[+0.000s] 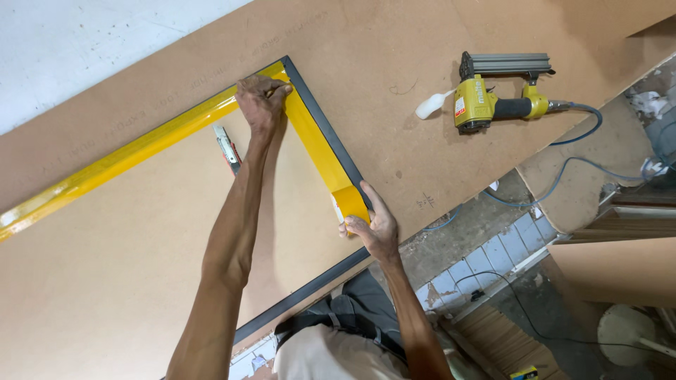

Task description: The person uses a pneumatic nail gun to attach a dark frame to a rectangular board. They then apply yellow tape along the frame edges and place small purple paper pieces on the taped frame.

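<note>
From the head view, my left hand (262, 103) pressed flat, fingers closed, on the yellow tape (313, 144) at the corner of the dark frame (331, 137), while my right hand (373, 226) gripped the tape roll (350, 204) just below it. I judged the strip might wrinkle or drift off the edge if my pull slackened.

The left arm reaches long and nearly straight up the picture, bare to above the elbow; the left hand (262, 100) lies palm down at its far end, fingers bent and pressed flat, knuckles raised. The right arm runs shorter, forearm bare, rising from the lower edge; the right hand (373, 224) is curled in a grip, thumb extended upward, fingers wrapped and closed.
</note>
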Available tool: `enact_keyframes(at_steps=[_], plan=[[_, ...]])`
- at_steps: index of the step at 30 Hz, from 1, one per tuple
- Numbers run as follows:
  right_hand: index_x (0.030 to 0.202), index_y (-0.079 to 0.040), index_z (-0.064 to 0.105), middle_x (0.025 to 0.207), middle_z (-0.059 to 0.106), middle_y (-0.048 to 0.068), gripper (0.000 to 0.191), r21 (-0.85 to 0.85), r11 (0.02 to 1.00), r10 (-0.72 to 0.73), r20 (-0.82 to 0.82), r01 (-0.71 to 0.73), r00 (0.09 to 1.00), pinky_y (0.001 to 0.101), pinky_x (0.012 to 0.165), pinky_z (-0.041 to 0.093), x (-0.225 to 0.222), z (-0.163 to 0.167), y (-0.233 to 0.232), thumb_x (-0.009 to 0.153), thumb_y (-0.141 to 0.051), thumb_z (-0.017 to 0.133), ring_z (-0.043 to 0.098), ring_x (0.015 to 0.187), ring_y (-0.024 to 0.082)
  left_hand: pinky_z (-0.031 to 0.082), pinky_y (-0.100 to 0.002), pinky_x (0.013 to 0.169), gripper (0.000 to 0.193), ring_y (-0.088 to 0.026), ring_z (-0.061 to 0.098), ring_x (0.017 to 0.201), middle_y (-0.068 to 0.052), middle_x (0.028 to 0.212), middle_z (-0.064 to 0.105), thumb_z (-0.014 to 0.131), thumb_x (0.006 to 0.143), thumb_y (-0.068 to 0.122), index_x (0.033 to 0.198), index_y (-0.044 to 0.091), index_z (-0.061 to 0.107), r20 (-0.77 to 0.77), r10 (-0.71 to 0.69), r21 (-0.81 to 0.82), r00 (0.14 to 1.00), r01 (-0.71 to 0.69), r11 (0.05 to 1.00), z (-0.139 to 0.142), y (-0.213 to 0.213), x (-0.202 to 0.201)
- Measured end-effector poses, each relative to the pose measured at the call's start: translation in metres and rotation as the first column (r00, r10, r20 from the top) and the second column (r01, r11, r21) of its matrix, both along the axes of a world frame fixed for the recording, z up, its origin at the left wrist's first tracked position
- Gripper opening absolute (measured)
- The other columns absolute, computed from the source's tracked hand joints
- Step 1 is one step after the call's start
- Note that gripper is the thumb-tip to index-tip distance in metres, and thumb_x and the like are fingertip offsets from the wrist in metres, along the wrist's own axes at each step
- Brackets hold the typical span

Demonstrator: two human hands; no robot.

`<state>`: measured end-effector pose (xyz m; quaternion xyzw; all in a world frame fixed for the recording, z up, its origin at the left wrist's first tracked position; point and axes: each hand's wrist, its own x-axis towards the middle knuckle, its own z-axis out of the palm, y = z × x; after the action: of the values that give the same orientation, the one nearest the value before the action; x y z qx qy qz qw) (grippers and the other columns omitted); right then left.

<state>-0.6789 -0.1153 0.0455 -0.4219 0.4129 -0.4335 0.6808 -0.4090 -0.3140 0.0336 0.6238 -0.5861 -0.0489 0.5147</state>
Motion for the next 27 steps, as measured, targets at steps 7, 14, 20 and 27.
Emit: enact_keyframes(at_steps=[7,14,20,27], plan=[[0.155,0.012,0.027,0.097,0.069,0.02,0.089,-0.002,1.0,-0.028,-0.072,0.028,0.997,0.0326,0.066,0.064,0.005,-0.012,-0.037,0.088,-0.022,0.077,0.072,0.078,0.021,0.031,-0.042,0.084,0.022,-0.021,0.049,0.094,0.01,0.089,0.069,0.097,0.069,0.034,0.082,0.022,0.083,0.084,0.276,0.246,0.957,-0.288,0.926,0.009,-0.028,-0.018],[0.151,0.012,0.032,0.107,0.069,0.022,0.086,0.009,1.0,-0.008,-0.099,0.009,0.995,0.0372,0.068,0.068,0.002,-0.002,-0.046,0.087,-0.024,0.077,0.074,0.082,0.023,0.032,-0.044,0.094,0.059,-0.02,0.05,0.096,0.006,0.096,0.065,0.097,0.063,0.042,0.116,0.029,0.075,0.116,0.33,0.33,0.937,-0.35,0.877,0.0,-0.034,-0.014],[0.153,0.008,0.03,0.105,0.068,0.022,0.082,0.078,0.996,0.037,-0.056,-0.033,0.998,0.0384,0.072,0.068,-0.001,-0.014,-0.051,0.089,-0.016,0.075,0.073,0.083,0.023,0.027,-0.054,0.105,0.068,-0.027,0.042,0.118,-0.003,0.119,0.056,0.095,0.066,0.062,0.12,0.028,0.072,0.311,0.336,0.421,0.889,-0.446,0.79,-0.006,-0.038,-0.005],[0.156,0.003,0.028,0.101,0.072,0.019,0.075,0.145,0.989,-0.002,0.024,-0.001,1.0,0.0354,0.075,0.063,-0.069,-0.009,0.044,0.093,-0.002,0.069,0.073,0.082,0.02,0.019,-0.067,0.112,0.088,-0.043,0.036,0.134,-0.019,0.132,0.049,0.097,0.066,0.059,0.13,0.011,0.061,0.354,0.315,0.336,0.88,-0.434,0.836,-0.035,-0.04,0.013]])
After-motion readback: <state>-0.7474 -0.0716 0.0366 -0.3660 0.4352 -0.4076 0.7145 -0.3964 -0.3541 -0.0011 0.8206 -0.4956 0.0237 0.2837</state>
